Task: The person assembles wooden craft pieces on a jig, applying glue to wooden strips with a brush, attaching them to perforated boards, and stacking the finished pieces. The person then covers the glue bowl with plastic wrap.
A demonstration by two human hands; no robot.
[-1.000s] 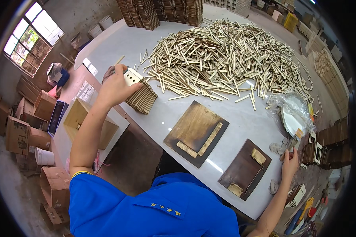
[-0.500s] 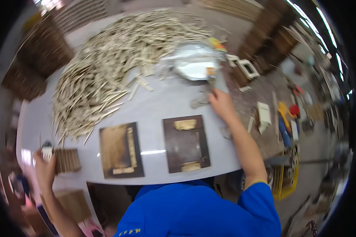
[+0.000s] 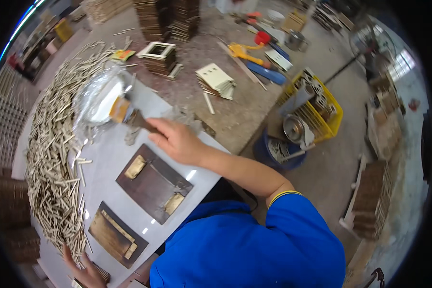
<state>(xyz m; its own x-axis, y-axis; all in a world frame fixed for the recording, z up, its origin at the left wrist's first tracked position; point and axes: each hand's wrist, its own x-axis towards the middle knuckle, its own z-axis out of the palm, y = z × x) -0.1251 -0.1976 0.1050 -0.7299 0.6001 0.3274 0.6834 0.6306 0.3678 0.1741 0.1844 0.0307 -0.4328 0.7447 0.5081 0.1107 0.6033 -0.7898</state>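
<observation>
One brush (image 3: 129, 115) in the right hand (image 3: 177, 141) (bristles over bowl (image 3: 98, 98)).

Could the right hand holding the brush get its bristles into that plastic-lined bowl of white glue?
Probably yes: the right hand already holds the brush at the bowl's edge, nothing between.

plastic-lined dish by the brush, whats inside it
The plastic-lined dish holds something white; the brush in the right hand reaches its rim. Glare on the plastic hides the rest.
</observation>
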